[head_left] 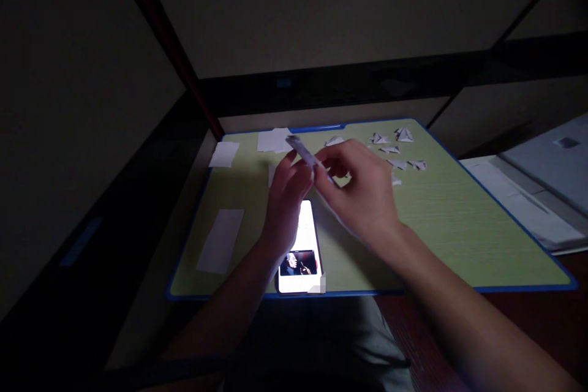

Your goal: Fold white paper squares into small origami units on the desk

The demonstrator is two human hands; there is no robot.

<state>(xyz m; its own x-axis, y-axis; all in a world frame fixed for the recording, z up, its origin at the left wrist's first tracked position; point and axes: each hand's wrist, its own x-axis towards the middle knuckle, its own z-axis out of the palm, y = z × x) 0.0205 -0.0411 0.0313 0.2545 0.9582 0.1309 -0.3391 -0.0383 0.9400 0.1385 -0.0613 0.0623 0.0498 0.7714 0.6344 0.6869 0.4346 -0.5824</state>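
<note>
Both my hands are raised over a green board with a blue rim [459, 220]. My left hand [285, 202] and my right hand [362, 187] pinch together on a narrow folded strip of white paper [303, 152] that sticks up and to the left between the fingertips. Below the hands a lit phone [301, 260] lies on the board near its front edge, partly covered by my left wrist.
Flat white paper slips lie at the board's left [221, 239] and back left [224, 153], [274, 139]. Several small folded paper pieces [399, 150] are scattered at the back right. Grey sheets or a folder [537, 196] lie to the right. The room is dark.
</note>
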